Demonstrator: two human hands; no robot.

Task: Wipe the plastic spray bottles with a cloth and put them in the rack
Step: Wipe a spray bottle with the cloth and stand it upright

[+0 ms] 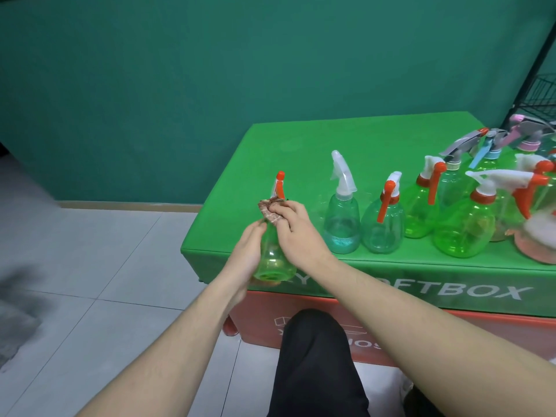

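Holding the green spray bottle (272, 260) by its body in my left grip (246, 251), fingers wrapped round it. My right grip (293, 225) pinches the cloth (268, 212) against its neck, just off the worktop (301, 145) edge.

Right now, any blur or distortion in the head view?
Head view: wide-angle bending curves the green-covered box edges; the spray bottles at the right edge are smeared; a dark blurred patch sits on the floor; the held green plastic spray bottle stays sharp.

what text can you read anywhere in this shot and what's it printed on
"FTBOX": white letters on the front of the green box cover; earlier letters hidden by the right arm, a "Y" shows left of it.
White print and a logo on the red box below: partly hidden by the knee, unreadable.
Spray bottles: no readable labels.
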